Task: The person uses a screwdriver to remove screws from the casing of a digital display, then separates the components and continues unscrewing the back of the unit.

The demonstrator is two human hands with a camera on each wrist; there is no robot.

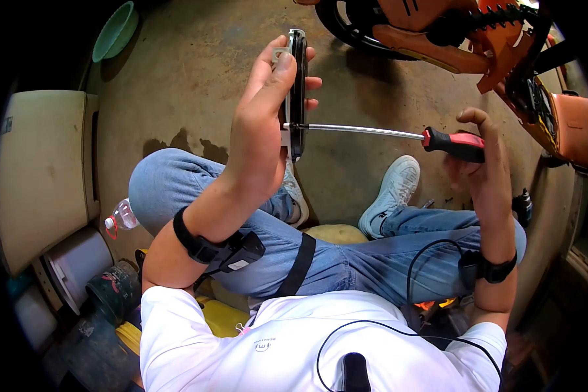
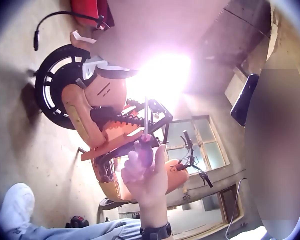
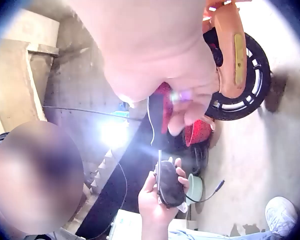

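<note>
My left hand (image 1: 258,130) grips a flat black part with a metal bracket (image 1: 298,85), held up on edge in front of me. In the right wrist view the black part (image 3: 171,185) shows a rounded, oval face. On the other side, my right hand (image 1: 493,173) holds a screwdriver (image 1: 372,132) by its red and black handle. Its long metal shaft runs level to the left, and the tip meets the part near its lower end. The left wrist view shows the right hand (image 2: 147,175) with fingers curled round the handle.
An orange two-wheeled vehicle (image 1: 431,49) stands ahead to the right. A green basin (image 1: 115,32) is at the far left, above a pale cabinet (image 1: 46,170). Near my knee lies a plastic bottle (image 1: 124,214). A small black bottle (image 1: 524,208) stands at the right.
</note>
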